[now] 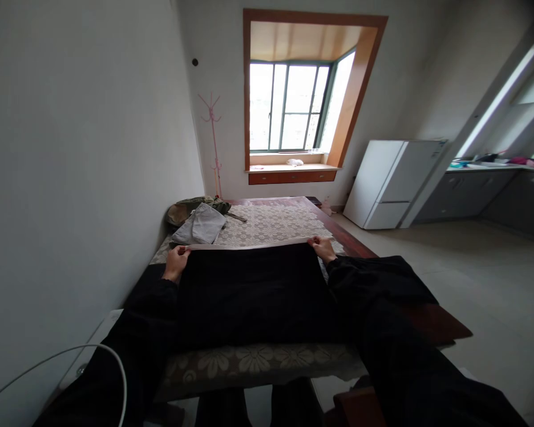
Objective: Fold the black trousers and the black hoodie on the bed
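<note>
A black garment [253, 296] lies spread over the lace tablecloth [271, 219], with a pale strip along its far edge. My left hand [175, 263] pinches the far left corner of that edge. At the far right corner, my right hand [323, 249] grips the same edge between thumb and fingers. The edge is stretched nearly straight between both hands. Black cloth [391, 276] reaches out to the right past my right forearm, and it looks like a sleeve of the garment. Just beyond my left hand lies a folded grey cloth [200, 225].
A camouflage-patterned bag or cloth [182, 210] sits behind the grey cloth, against the wall. The dark red wooden table edge [338, 231] runs along the right. A pink coat stand [213, 136], a window and a white fridge [387, 184] stand beyond. A white cable [115, 356] curves at lower left.
</note>
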A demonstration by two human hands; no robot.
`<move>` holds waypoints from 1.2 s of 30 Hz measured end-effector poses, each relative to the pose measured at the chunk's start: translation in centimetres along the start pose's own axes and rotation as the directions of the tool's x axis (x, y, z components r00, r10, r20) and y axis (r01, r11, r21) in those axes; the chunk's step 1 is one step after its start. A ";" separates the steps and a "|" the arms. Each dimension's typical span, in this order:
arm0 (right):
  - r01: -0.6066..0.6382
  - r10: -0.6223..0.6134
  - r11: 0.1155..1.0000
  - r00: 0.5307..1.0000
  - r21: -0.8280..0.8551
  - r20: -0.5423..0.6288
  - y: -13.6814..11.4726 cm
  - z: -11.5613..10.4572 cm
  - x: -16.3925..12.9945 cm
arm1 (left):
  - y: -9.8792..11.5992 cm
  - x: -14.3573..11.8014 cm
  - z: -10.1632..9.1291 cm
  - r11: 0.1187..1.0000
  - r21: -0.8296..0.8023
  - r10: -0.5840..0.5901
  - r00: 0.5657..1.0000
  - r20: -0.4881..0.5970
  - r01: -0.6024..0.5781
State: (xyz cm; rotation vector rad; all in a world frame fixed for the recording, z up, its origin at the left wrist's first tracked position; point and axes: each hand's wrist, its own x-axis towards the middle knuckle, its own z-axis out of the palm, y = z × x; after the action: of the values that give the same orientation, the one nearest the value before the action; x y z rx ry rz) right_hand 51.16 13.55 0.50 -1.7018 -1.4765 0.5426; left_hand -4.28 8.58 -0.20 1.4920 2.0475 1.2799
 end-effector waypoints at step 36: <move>0.035 -0.021 0.980 0.997 -0.196 0.075 4.4 -7.2 -27.7 | -0.7 -23.6 -11.9 0.991 -0.059 -0.102 0.969 0.226 0.118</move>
State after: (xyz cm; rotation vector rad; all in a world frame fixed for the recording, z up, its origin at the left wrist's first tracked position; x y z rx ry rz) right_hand 53.03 -15.02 -3.67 -1.8268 -1.6502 0.4599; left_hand -3.00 -17.82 0.03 1.3989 1.8915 1.0795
